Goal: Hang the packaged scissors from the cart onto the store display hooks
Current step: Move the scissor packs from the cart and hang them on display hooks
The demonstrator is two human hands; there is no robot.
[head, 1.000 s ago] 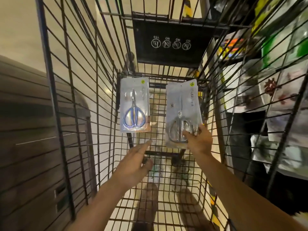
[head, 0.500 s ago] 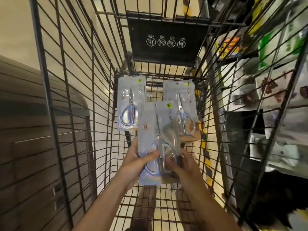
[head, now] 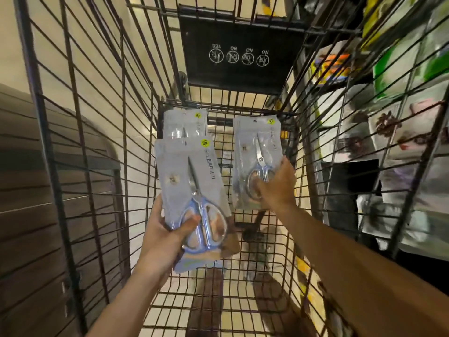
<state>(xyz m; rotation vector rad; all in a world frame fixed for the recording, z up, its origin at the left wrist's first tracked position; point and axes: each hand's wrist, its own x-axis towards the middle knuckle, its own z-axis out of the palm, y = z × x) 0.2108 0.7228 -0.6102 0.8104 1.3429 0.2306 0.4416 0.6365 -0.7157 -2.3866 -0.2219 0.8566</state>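
Note:
Inside the black wire cart, my left hand grips the lower end of a blue-handled packaged scissors, held upright above the cart floor. Behind it a second scissors package leans on the cart's far wall, mostly hidden. My right hand closes over the handle end of a silver-handled packaged scissors at the far right of the cart, which also leans on the far wall. No display hooks can be made out.
A black fold-down panel with round warning icons sits at the cart's far end. Blurred store shelves with packaged goods stand beyond the right cart wall. A dark wooden slatted counter runs along the left.
One second ago my left hand held nothing; half a second ago both hands held the blue-handled pack. Now the left holds it alone and the right has gone onto the silver-handled pack.

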